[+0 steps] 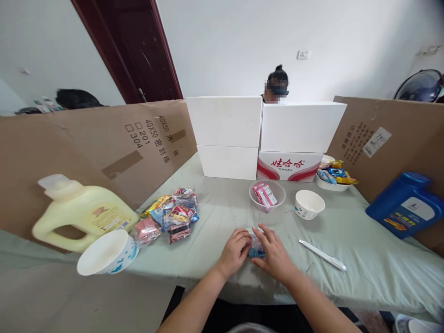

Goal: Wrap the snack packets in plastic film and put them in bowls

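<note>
My left hand [234, 252] is closed, its curled fingers gripping the left edge of a small blue and clear snack packet [255, 249] near the table's front edge. From the other side my right hand [274, 255] holds the same packet between thumb and fingers. Both hands cover much of it. Beyond them, a clear plastic bowl [252, 200] contains pink-and-white packets [266, 194]. To its right stands a white paper bowl [307, 209]. A white utility knife [322, 255] lies right of my right hand. Left of my hands is a pile of wrapped snacks [181, 213].
A yellow detergent jug [107, 208] lies at left behind a tilted paper bowl [120, 259]. At right are a blue bottle [404, 203] and a white dish [331, 186] of snacks. White boxes [227, 122] and cardboard panels [83, 152] wall the table. A person [278, 83] is behind.
</note>
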